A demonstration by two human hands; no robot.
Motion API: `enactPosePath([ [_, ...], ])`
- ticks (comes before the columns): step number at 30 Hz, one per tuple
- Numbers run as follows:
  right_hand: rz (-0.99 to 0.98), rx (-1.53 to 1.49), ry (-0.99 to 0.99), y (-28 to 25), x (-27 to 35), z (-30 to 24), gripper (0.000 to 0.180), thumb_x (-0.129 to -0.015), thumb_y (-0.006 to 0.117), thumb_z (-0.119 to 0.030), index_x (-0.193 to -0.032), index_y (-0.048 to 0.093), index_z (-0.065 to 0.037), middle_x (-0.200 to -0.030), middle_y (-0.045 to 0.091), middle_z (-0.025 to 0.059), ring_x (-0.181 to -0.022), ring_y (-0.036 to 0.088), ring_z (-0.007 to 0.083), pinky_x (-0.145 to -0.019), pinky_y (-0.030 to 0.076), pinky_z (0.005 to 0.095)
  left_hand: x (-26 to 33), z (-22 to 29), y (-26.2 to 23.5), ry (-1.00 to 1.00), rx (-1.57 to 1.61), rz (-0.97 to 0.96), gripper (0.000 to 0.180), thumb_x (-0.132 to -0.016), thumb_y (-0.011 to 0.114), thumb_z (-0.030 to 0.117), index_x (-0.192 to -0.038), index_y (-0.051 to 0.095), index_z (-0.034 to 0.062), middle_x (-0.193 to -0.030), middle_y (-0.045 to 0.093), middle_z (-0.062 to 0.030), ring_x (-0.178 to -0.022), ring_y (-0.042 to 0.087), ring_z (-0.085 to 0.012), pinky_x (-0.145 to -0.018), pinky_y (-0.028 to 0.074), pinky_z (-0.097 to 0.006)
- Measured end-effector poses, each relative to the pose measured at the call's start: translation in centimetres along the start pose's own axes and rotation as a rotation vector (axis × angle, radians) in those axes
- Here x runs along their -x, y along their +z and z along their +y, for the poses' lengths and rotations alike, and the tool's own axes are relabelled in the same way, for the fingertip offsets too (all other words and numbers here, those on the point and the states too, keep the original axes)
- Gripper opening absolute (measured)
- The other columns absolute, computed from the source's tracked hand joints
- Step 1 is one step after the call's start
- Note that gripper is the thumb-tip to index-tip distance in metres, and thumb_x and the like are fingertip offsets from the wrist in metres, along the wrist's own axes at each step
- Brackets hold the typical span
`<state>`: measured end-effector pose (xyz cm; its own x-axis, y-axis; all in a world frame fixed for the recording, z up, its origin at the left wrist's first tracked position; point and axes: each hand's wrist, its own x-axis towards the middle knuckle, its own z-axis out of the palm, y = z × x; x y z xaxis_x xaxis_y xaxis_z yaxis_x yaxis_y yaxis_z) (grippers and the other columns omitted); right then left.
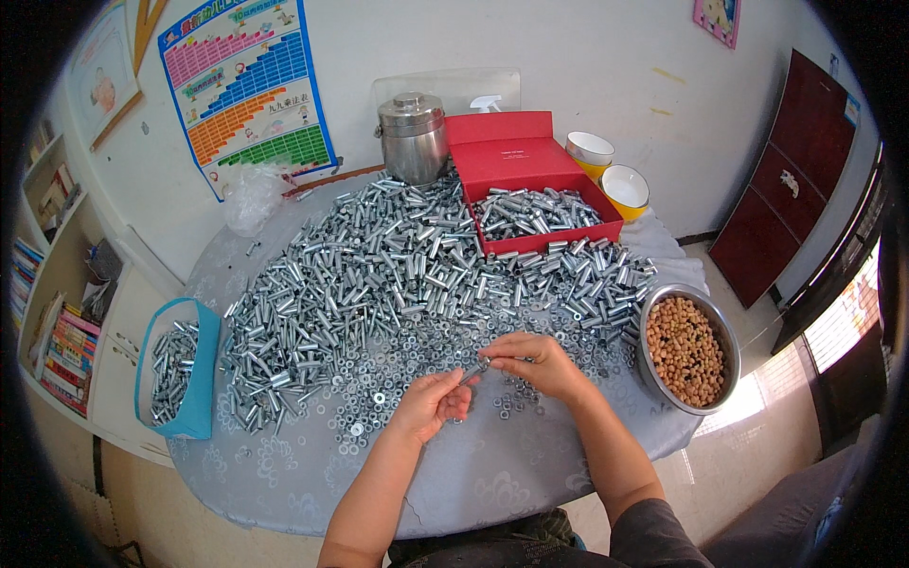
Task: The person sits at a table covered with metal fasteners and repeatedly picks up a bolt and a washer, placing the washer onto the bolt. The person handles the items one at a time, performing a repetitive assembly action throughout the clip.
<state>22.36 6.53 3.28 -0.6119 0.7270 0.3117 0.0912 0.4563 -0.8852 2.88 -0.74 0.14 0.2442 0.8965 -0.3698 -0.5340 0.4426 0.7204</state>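
My left hand (434, 405) is closed on a silvery expansion bolt (473, 372), which points up and to the right. At the bolt's upper end, my right hand (538, 363) pinches with thumb and forefinger; a small ring-like metal piece, a nut or washer, shows there, but I cannot tell which. Just beyond both hands lie many loose washers and nuts (379, 379). Behind these spreads a large heap of metal bolts and sleeves (379, 256).
A blue basket (205, 364) of bolts stands at the left, a red box (544, 244) of metal parts at the back. A steel bowl (696, 407) of brownish pieces sits at the right edge. Behind are a lidded steel pot (413, 142) and two yellow-and-white bowls (625, 189).
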Motion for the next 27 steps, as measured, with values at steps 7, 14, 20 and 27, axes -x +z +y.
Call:
enactPosePath([
  [7,-0.056,0.055,0.017,-0.3,-0.1,-0.3,0.021,-0.076,0.063,-0.007,-0.098,0.065,-0.007,-0.091,0.059,0.0049,-0.085,0.053,0.0152,-0.07,0.043,0.0252,0.0,0.0,0.0,0.013,-0.018,0.054,0.035,-0.086,0.053,0.025,-0.098,0.055,-0.0075,-0.066,0.059,-0.0041,-0.05,0.055,-0.0101,-0.047,0.049,-0.024],
  [14,-0.014,0.265,0.023,0.5,-0.1,0.7,0.019,-0.082,0.057,-0.018,-0.079,0.062,0.0,-0.077,0.06,0.0106,-0.07,0.056,0.0201,-0.063,0.043,0.0312,0.3,-0.3,1.3,0.189,-0.25,0.153,0.027,-0.087,0.051,0.022,-0.086,0.059,-0.0037,-0.065,0.059,-0.0079,-0.051,0.056,-0.0131,-0.047,0.05,-0.026],
  [20,0.02,0.391,0.295,1.0,0.1,-0.2,0.03,-0.085,0.051,-0.027,-0.076,0.059,0.0,-0.067,0.058,0.0118,-0.058,0.056,0.0233,-0.055,0.043,0.0352,0.5,-0.2,1.8,0.232,-0.3,0.119,0.024,-0.087,0.052,0.019,-0.083,0.058,-0.004,-0.067,0.06,-0.011,-0.051,0.057,-0.0152,-0.049,0.052,-0.027],
  [27,0.071,-0.049,0.158,1.3,0.2,0.1,0.02,-0.084,0.049,-0.017,-0.093,0.06,-0.003,-0.069,0.059,0.0092,-0.063,0.057,0.0184,-0.06,0.045,0.0289,0.0,-0.3,0.5,0.211,-0.137,0.179,0.028,-0.087,0.051,0.023,-0.086,0.058,-0.0051,-0.066,0.059,-0.0092,-0.049,0.056,-0.0149,-0.046,0.05,-0.026],
])
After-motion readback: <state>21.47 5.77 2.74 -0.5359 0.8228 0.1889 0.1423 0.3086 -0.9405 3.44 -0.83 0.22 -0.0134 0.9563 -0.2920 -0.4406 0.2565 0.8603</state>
